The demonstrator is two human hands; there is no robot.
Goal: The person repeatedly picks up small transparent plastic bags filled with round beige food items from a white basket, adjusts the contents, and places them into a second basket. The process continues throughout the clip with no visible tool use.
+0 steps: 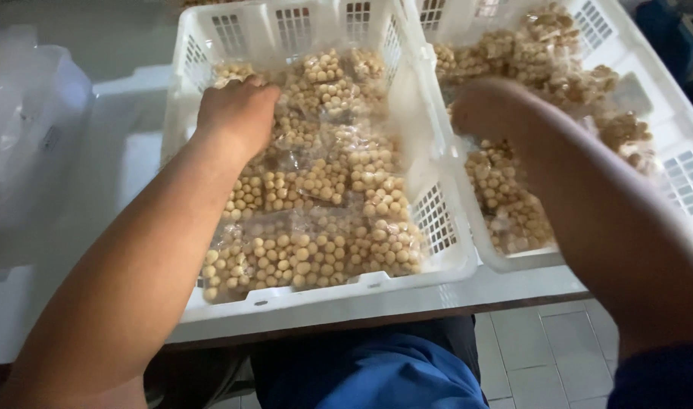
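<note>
Two white plastic baskets stand side by side on a white table. The left basket (445,250) is packed with clear bags of small beige button mushrooms (316,242). My left hand (236,113) rests knuckles up on the bags at the basket's far left, fingers curled into them. The right basket (664,91) holds looser clumps of the same mushrooms (505,197). My right hand (486,106) reaches over the wall between the baskets into the right one, fingers bent down among the mushrooms. What it grips is hidden.
A crumpled clear plastic bag (21,121) lies at the left on the white table (112,174). The table's front edge runs just below the baskets, with my blue-clad lap (376,371) and grey floor tiles (543,348) beneath. Something dark blue (668,34) sits at the far right.
</note>
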